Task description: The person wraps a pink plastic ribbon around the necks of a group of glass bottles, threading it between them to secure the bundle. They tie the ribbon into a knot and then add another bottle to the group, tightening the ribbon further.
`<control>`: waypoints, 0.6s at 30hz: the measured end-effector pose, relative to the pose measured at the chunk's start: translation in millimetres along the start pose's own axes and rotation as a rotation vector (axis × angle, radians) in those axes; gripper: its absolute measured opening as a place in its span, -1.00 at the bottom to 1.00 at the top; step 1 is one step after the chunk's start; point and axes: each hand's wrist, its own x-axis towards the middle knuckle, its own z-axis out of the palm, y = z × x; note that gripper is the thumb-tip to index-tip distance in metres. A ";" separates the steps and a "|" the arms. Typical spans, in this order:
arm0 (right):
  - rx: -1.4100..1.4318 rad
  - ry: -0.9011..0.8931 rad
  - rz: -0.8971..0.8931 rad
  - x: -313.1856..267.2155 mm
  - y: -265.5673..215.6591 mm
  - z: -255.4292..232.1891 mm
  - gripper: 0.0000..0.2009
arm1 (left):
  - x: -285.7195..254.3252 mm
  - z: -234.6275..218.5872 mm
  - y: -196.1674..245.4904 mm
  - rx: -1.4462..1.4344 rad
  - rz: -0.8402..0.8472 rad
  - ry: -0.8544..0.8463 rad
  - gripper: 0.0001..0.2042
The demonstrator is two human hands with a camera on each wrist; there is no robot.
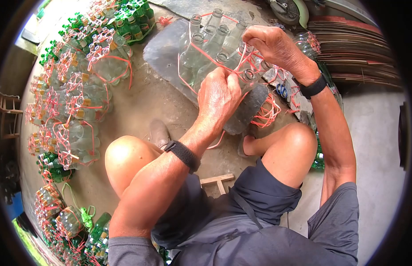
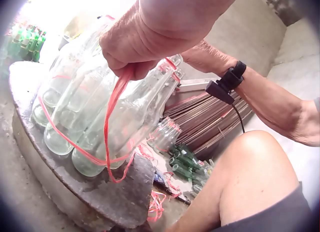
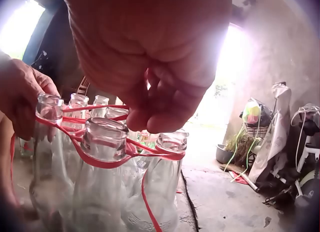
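A cluster of clear glass bottles [image 1: 212, 46] stands on a dark round slab [image 1: 164, 60]. Red plastic twine [image 2: 111, 119] circles the bottles low down and loops round their necks [image 3: 105, 142]. My left hand [image 1: 218, 93] grips a strand of it beside the near necks; in the left wrist view that strand hangs from the curled fingers. Above the far-right necks, my right hand [image 1: 277, 48] pinches twine between thumb and fingers. Seen from the right wrist, its fingertips [image 3: 160, 122] are right over the bottle mouths, and the palm hides part of the twine.
Many twine-tied bottle bundles [image 1: 75, 95] line the left side, with green bottles [image 1: 135, 24] at the back. Loose red twine [image 1: 268, 113] and blue-handled scissors [image 1: 281, 90] lie right of the slab. Stacked flat boards [image 1: 347, 51] stand at the right.
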 end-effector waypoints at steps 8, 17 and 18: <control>0.160 -0.158 0.142 16.2 8.8 3.4 -0.88 | -0.5 2.2 -1.4 0.007 0.008 0.025 -0.69; 0.353 -0.374 0.448 25.7 10.0 -1.7 -0.84 | -0.9 -0.9 -0.8 -0.032 -0.005 0.006 -0.70; 0.370 -0.388 0.460 26.7 10.1 -1.8 -0.83 | -0.6 -1.7 -1.0 -0.047 -0.006 0.002 -0.70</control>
